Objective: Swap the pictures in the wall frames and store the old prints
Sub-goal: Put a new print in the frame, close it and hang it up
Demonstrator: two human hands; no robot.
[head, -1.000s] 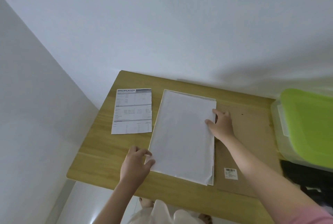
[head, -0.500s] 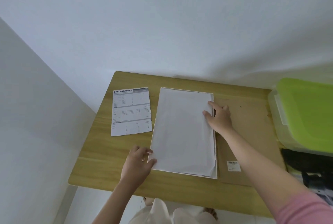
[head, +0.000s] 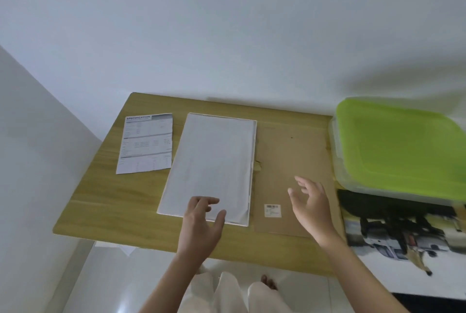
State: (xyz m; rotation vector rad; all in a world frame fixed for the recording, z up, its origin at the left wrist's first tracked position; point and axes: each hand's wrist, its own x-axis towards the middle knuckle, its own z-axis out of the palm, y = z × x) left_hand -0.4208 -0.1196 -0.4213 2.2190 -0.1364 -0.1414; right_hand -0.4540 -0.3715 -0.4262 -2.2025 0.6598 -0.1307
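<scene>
Since both hands hover loose: left hand (head: 201, 222), right hand (head: 311, 203) — fingers spread, holding nothing.
Prints (head: 211, 166): I'd pinch the near corners — lift flat.

A plain room in a home, by the look of it — bare white walls (head: 227, 35) meeting in a corner, a small wooden surface (head: 121, 201) pushed against them, glossy white floor tiles (head: 106, 285) underneath, and a lidded plastic storage box (head: 398, 146) — green-topped — right of the fingers.

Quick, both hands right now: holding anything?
Left hand: open, empty, over the white stack of paper sheets.
Right hand: open, empty, above the brown cardboard sheet.
</scene>
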